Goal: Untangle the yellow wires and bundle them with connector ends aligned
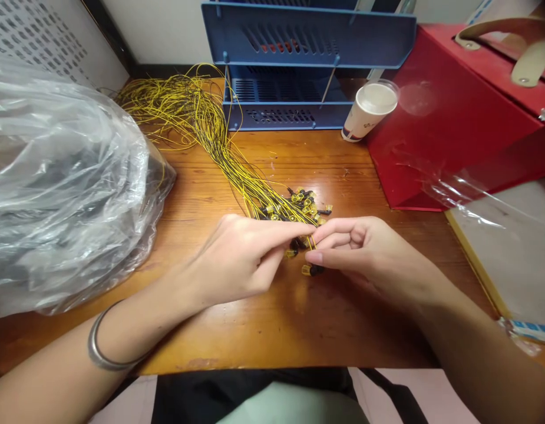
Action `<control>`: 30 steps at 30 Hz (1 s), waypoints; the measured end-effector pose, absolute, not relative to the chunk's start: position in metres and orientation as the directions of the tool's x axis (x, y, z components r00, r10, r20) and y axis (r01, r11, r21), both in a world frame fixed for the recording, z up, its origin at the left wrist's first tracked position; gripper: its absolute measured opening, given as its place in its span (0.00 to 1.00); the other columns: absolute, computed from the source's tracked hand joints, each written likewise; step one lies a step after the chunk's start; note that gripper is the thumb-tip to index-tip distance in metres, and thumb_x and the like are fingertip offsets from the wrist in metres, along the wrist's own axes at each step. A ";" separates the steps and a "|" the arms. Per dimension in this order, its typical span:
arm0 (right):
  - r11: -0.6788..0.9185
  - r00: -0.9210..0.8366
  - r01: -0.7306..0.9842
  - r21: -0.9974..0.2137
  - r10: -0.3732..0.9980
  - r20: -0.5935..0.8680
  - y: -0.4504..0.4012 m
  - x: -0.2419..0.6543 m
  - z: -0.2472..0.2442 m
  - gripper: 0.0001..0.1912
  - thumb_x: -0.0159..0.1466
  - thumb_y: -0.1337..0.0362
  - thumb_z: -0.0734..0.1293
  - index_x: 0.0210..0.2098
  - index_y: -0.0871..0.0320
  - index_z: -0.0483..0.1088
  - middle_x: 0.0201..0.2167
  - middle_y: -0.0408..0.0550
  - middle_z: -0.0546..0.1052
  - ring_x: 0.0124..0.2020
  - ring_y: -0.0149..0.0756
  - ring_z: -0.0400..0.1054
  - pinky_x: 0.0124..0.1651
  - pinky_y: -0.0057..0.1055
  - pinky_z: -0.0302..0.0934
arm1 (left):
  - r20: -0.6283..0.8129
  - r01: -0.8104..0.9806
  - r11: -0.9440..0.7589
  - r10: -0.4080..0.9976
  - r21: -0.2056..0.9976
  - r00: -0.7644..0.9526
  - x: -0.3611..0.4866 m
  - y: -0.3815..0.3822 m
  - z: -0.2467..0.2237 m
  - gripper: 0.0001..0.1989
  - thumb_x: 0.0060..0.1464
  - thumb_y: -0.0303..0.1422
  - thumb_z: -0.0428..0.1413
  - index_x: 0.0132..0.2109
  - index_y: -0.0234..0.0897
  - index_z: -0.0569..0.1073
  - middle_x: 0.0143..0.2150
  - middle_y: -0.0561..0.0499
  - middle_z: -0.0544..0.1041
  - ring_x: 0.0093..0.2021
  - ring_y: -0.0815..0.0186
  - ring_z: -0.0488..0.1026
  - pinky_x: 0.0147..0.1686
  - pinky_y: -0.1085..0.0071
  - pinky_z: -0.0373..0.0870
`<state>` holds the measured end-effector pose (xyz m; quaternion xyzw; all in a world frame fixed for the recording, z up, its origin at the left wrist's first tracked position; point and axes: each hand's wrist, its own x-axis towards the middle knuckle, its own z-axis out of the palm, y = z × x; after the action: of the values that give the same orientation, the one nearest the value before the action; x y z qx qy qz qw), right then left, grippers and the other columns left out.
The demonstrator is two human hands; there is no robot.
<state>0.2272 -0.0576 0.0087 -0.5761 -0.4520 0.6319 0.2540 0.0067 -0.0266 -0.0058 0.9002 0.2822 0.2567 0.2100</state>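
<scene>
A brown wooden counter [237, 333] fills most of what I see, its glossy grain catching the light near the person's forearms. A big, crumpled clear plastic bag [69, 194] bulges over its left side, with something dark inside that I can't make out. Opposite, on the right, stands a red box [413, 123] with a pale strap handle on top. At the back sits a blue rack [354, 38] in tiers, its panels cut with slots.

A long bundle of yellow and black wires [230, 168] runs from a loose tangle left of the rack down to the middle of the counter, ending at the person's hands. The left hand [237, 256] lies over the near end, index finger stretched straight across the strands; whether its fingers pinch any, I can't tell. The right hand [369, 250] meets it there, fingers curled, with thumb and index either side of a short length of wire; how tightly they press is unclear.

A white paper cup [372, 115] stands between rack and box. A silvery bangle [95, 344] circles the left wrist. Smallest are the yellow-and-black fittings [310, 203] clustered at the wire ends, just beyond the fingertips, with one below the right thumb.
</scene>
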 end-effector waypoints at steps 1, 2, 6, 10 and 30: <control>-0.459 -0.238 0.201 -0.865 0.834 -0.498 -0.058 0.227 0.009 0.14 0.51 0.59 0.79 0.34 0.58 0.78 0.28 0.46 0.81 0.25 0.30 0.69 0.24 0.26 0.54 | 0.351 0.392 -0.765 0.603 0.511 0.717 0.004 -0.025 -0.004 0.22 0.58 0.22 0.51 0.56 0.40 0.75 0.43 0.54 0.84 0.30 0.73 0.78 0.29 0.77 0.66; -0.452 -0.273 0.204 -0.868 0.826 -0.494 -0.058 0.226 0.010 0.12 0.52 0.60 0.79 0.33 0.58 0.79 0.28 0.46 0.81 0.25 0.30 0.69 0.25 0.26 0.55 | 0.353 0.392 -0.771 0.597 0.502 0.721 0.002 -0.022 -0.001 0.21 0.58 0.22 0.50 0.57 0.40 0.75 0.44 0.54 0.84 0.32 0.72 0.79 0.30 0.77 0.67; -0.433 -0.333 0.237 -0.870 0.805 -0.491 -0.058 0.225 0.011 0.05 0.53 0.64 0.78 0.26 0.58 0.79 0.22 0.40 0.76 0.22 0.24 0.64 0.23 0.24 0.52 | 0.264 0.551 -0.711 0.687 0.436 0.678 -0.015 -0.006 0.015 0.16 0.60 0.28 0.49 0.52 0.39 0.76 0.40 0.53 0.83 0.33 0.68 0.78 0.33 0.74 0.66; -0.439 -0.318 0.228 -0.869 0.810 -0.493 -0.058 0.226 0.008 0.05 0.54 0.65 0.77 0.26 0.57 0.79 0.23 0.40 0.77 0.23 0.23 0.65 0.23 0.21 0.53 | 0.029 0.688 -0.665 0.725 0.291 0.689 -0.030 0.009 0.026 0.13 0.61 0.36 0.50 0.36 0.38 0.78 0.26 0.53 0.77 0.24 0.69 0.69 0.28 0.72 0.57; -0.314 -0.319 0.328 -0.891 0.851 -0.418 -0.061 0.227 0.002 0.11 0.61 0.54 0.74 0.32 0.55 0.78 0.31 0.45 0.82 0.30 0.32 0.74 0.31 0.26 0.61 | -0.296 0.768 -0.598 0.709 0.227 0.640 -0.007 -0.009 0.018 0.17 0.60 0.43 0.51 0.31 0.44 0.80 0.25 0.50 0.77 0.26 0.62 0.72 0.28 0.69 0.52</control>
<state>0.2270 -0.0612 0.0023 -0.5418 -0.5439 0.6030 0.2167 -0.0070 -0.0092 0.0182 0.8896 0.4152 -0.0876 0.1686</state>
